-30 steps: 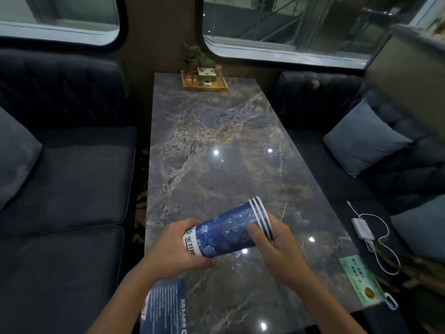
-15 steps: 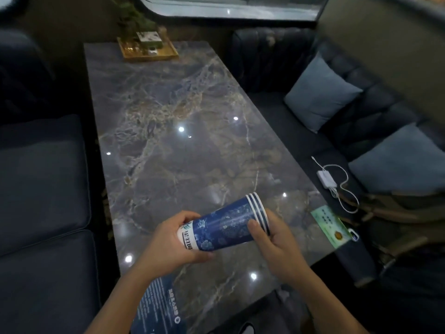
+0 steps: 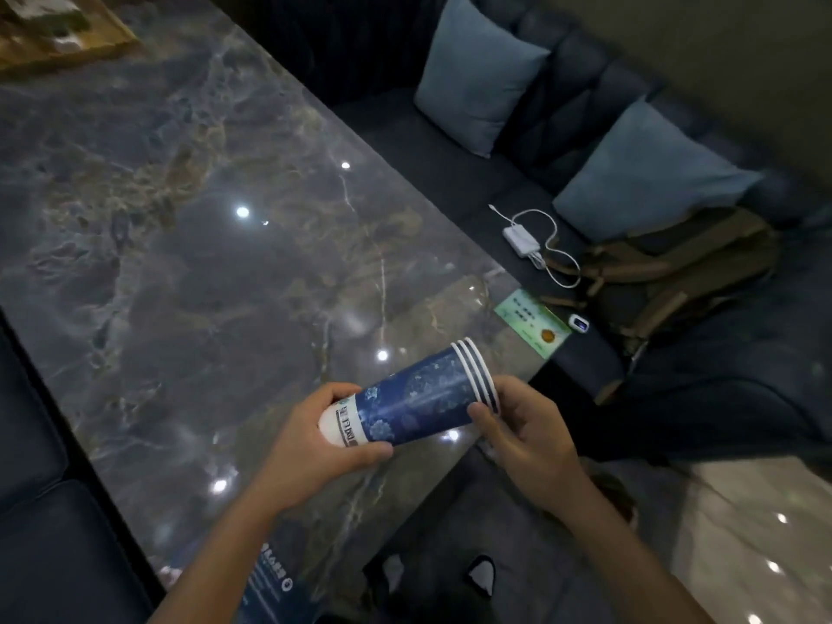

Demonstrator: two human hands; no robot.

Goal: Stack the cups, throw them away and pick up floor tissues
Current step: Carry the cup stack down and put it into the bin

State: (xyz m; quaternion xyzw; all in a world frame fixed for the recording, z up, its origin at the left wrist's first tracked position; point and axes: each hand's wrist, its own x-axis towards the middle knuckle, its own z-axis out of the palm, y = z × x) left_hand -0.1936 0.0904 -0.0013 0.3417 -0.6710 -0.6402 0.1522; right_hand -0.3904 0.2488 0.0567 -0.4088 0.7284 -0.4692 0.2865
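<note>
Left hand (image 3: 315,448) clamps the base of the stacked paper cups (image 3: 414,403); right hand (image 3: 524,436) grips their rims, mouth hidden behind fingers.

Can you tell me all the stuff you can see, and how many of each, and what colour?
stack of cups: one stack, four rims showing, blue and white, lying sideways between both hands
table: one, grey marble, left
wooden tray: one, brown, table's far corner
cushions: two, light blue, on dark sofa
charger with cable: one, white, sofa seat
green card: one, table's right corner
backpack: one, olive, on sofa
blue leaflet: one, table's near edge
left hand: grips the stack's base
right hand: holds the rim end
</note>
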